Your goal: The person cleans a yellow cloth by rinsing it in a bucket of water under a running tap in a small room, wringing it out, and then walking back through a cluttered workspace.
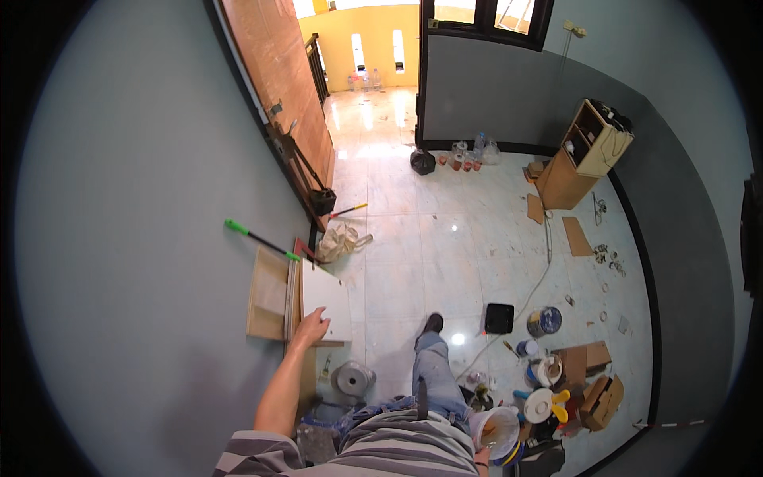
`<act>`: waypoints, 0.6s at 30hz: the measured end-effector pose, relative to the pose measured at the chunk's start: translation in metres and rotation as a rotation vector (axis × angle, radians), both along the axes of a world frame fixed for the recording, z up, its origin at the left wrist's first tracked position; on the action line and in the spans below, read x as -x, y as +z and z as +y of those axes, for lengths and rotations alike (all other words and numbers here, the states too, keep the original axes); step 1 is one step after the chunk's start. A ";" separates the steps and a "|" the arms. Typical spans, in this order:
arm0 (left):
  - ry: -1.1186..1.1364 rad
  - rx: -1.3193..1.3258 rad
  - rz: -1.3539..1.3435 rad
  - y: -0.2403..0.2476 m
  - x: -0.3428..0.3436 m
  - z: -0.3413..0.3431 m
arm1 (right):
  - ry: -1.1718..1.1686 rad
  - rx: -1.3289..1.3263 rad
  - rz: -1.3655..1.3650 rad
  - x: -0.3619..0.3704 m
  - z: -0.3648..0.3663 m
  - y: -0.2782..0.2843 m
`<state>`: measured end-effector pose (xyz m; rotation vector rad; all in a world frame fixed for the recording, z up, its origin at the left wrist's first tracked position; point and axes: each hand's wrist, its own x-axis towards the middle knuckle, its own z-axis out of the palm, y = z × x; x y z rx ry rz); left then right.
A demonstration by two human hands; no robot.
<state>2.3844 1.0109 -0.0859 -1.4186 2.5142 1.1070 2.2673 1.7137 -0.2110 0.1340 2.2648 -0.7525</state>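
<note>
My left hand reaches out to the lower edge of a white board that leans on the grey wall, with its fingers resting on the board. Beside the board stands an open wooden box, and a green-tipped stick lies across its top. Only a sliver of my right hand shows at the bottom edge, gripping a white pail with yellowish contents. My jeans-clad leg and dark shoe are below me.
The pale tile floor holds a black paint tray, a round paint can, a metal can, cardboard boxes and a long cable. A wooden cabinet stands at the far right wall. A wooden door is open.
</note>
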 end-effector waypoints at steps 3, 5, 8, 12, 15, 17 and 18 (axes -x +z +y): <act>-0.122 0.106 0.052 0.030 0.105 -0.064 | -0.263 -0.052 0.088 0.095 -0.131 0.030; -0.019 0.141 0.109 0.000 0.131 -0.102 | -0.219 0.005 0.168 0.182 -0.196 0.020; 0.204 0.032 -0.026 -0.056 0.110 -0.122 | -0.127 0.128 0.182 0.276 -0.291 0.013; 0.305 -0.237 -0.281 -0.112 0.041 -0.088 | -1.465 0.661 -0.591 0.439 -0.410 -0.006; 0.705 -0.724 -0.743 -0.088 0.052 -0.062 | -1.396 0.615 -0.491 0.538 -0.500 -0.012; 0.792 -0.897 -0.847 -0.086 0.075 -0.080 | -1.295 0.720 -0.535 0.593 -0.558 -0.016; 0.808 -0.933 -0.860 -0.091 0.092 -0.091 | -1.281 0.720 -0.529 0.619 -0.592 -0.012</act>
